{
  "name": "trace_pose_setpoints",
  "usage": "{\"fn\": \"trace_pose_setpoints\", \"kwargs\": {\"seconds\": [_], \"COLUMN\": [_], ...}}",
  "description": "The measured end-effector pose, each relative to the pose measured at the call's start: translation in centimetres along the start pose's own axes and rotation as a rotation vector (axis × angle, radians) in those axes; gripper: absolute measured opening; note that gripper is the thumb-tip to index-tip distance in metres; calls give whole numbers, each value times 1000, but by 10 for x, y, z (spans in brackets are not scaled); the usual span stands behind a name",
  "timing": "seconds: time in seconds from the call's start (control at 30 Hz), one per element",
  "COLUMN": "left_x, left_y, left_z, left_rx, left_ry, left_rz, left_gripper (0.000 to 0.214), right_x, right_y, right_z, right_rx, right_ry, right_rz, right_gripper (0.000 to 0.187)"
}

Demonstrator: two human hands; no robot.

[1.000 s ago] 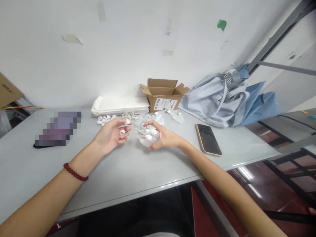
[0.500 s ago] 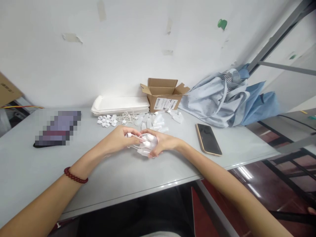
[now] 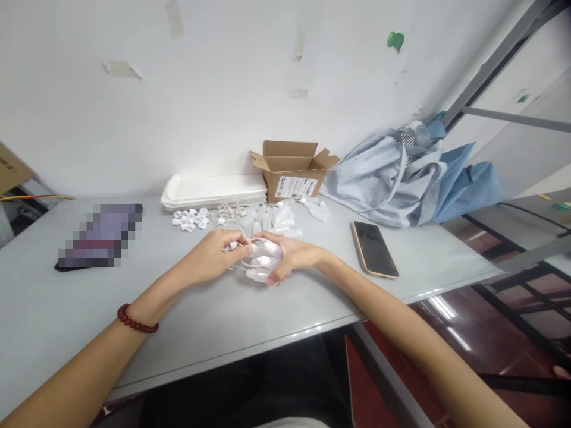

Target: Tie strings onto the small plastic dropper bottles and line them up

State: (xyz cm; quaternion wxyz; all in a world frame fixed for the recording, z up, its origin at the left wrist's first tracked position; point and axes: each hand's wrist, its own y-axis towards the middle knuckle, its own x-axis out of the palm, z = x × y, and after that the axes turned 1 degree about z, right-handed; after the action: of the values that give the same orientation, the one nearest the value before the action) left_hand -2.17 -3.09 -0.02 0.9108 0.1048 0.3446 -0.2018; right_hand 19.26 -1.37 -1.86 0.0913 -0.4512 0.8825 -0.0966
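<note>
In my right hand [image 3: 300, 255] is a cluster of small translucent bottles [image 3: 259, 274] with white tops, the thumb below and the fingers curled round the far side. A thin white cord [image 3: 264, 241] loops over and beside these bottles. My left hand [image 3: 214, 254] pinches the cord between thumb and fingertips at the bottles' left side, touching one bottle's top. A small white cap-like piece [image 3: 231, 245] shows under its fingers, partly hidden. Behind the hands lie loose white caps [image 3: 190, 219], a tangle of white cords [image 3: 228, 211] and several more translucent bottles [image 3: 282, 223].
A stack of white sheets or trays [image 3: 214, 189] and an open cardboard box [image 3: 292, 184] stand against the wall. Blue fabric bags [image 3: 379, 178] lie at the right, with a phone [image 3: 375, 249] nearer. A blurred-out dark flat object [image 3: 100, 238] is at the left.
The left fingers have shifted over the cord and closed nearer to the bottle tops, covering more of the white cap-like piece. The right hand keeps its hold. The view has turned slightly.
</note>
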Motion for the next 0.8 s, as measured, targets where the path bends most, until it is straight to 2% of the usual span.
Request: {"fn": "trace_pose_setpoints", "kwargs": {"seconds": [0.1,0.2,0.3,0.4,0.53,0.7,0.8], "left_x": [6,15,22,24,24,26,21], "left_y": [3,5,7,7,6,7,7], "left_z": [-6,-16,-23,-25,-17,-8,-6], "left_rx": [-23,-152,-232,-204,-201,-327,-380], "left_ry": [-66,-229,-383,-405,-359,-532,-532], "left_rz": [-30,-71,-68,-33,-14,-6,-13], "left_gripper": [29,34,37,39,38,35,35], "right_x": [-1,-2,-3,-3,0,8,9], "right_y": [-1,-1,-1,-1,1,3,5], "right_z": [1,0,0,1,3,1,0], "right_rx": [-25,-38,-61,-99,-112,-171,-194], "right_ry": [-27,-69,-210,-367,-480,-608,-630], "right_rz": [39,87,135,200,270,364,386], "right_gripper": [78,72,49,28,26,24,24]}}
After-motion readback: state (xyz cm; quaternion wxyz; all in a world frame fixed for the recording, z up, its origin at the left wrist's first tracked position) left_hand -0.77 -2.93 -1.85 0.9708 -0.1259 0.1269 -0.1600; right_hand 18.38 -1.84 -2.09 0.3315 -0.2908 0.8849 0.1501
